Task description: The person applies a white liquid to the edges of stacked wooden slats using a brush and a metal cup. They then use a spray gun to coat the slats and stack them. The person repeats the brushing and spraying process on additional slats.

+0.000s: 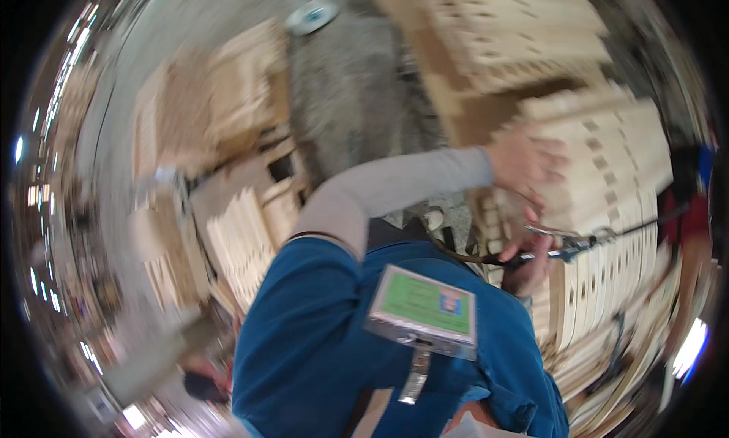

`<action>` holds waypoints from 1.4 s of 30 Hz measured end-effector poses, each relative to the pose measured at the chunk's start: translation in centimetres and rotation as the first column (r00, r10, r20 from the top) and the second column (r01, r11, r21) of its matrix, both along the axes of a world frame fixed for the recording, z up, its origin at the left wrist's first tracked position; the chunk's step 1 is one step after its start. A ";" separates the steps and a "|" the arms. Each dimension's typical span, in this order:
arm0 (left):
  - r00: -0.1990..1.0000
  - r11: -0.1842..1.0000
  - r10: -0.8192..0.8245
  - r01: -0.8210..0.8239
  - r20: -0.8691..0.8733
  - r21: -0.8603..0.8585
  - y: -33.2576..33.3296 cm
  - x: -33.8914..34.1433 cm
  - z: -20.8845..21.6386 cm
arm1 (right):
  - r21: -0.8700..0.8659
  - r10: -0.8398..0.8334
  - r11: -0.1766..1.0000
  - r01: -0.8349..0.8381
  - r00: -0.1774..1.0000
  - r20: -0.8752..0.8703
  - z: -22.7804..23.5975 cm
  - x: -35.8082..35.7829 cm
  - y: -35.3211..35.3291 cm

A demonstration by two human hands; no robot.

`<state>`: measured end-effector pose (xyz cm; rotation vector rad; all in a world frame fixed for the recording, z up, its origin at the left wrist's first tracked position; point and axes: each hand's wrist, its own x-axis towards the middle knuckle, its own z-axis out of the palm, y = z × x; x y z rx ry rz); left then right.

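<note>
Metal tool (pixel 568 248) sits in the closed right hand (pixel 531 265), beside the stacked wooden pieces (pixel 619 183), in my head view. I see the left hand (pixel 528 161) open, fingers spread over those pieces; blur hides whether it touches. A clear badge holder (pixel 391 330) on the blue jacket (pixel 319 332) contains a green card (pixel 414 299).
</note>
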<state>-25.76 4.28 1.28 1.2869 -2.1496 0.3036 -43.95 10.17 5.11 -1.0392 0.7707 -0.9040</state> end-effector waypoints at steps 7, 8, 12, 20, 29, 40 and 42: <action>0.643 0.753 0.657 -0.538 -0.393 0.379 16.5 -2.6 -6.0 | 0.000 0.373 0.927 -0.374 0.926 -0.060 2.3 3.4 2.5; 0.556 0.669 0.741 -0.562 -0.376 0.486 20.3 -3.3 -6.8 | -0.009 0.456 0.889 -0.457 0.888 -0.068 2.7 3.6 2.6; 0.113 0.214 0.977 -0.489 -0.182 0.845 35.8 -3.1 -12.6 | 0.058 0.634 0.771 -0.634 0.755 -0.168 1.7 8.5 6.4; -0.898 -0.208 0.421 0.044 0.130 0.977 64.3 -15.9 -31.2 | 0.323 0.871 0.371 -0.871 0.205 -0.446 -4.2 14.8 20.2; -0.573 0.230 -0.813 -0.145 0.108 0.962 75.7 -19.8 -35.8 | 0.664 0.773 0.046 -0.746 -0.394 -0.497 -19.1 18.7 32.7; -0.370 0.269 -0.927 -0.548 0.058 0.792 78.8 -19.9 -41.7 | 0.831 0.893 0.071 -0.552 -0.336 -0.300 -35.8 22.5 45.6; -0.394 0.313 -0.916 -0.575 0.079 0.756 77.6 -20.7 -41.5 | 0.841 0.925 0.048 -0.539 -0.295 -0.241 -38.2 22.1 47.5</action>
